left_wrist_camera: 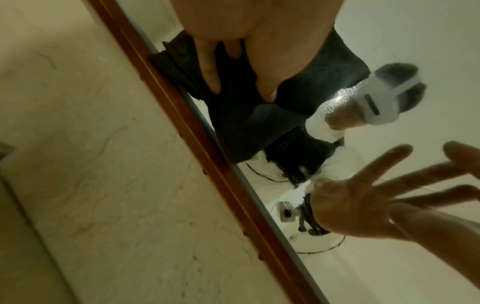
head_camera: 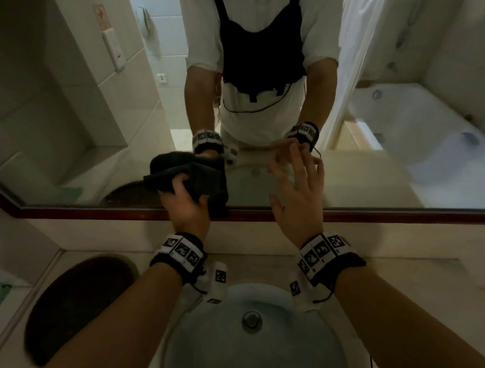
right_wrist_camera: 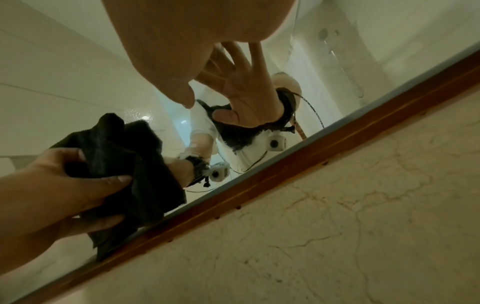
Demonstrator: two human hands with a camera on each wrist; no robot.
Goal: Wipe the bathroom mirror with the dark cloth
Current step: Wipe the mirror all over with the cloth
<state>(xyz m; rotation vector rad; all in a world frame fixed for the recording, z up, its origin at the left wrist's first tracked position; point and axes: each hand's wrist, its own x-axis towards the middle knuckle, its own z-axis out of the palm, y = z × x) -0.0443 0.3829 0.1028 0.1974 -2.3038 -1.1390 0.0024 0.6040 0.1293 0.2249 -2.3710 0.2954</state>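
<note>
A left hand [head_camera: 187,205] grips a bunched dark grey terry cloth [head_camera: 191,172] against the lower edge of a wall mirror [head_camera: 68,97] with a reddish-brown wooden frame [head_camera: 88,215]. The right hand [head_camera: 295,196] is raised beside it, fingers spread and holding nothing. Below sits a round pale basin [head_camera: 250,358] in a veined beige stone counter [head_camera: 388,270].

A bathroom is indicated by a round washbasin [head_camera: 252,344], a wood-framed mirror [head_camera: 69,83], and a reflected bathtub [head_camera: 428,134].
</note>
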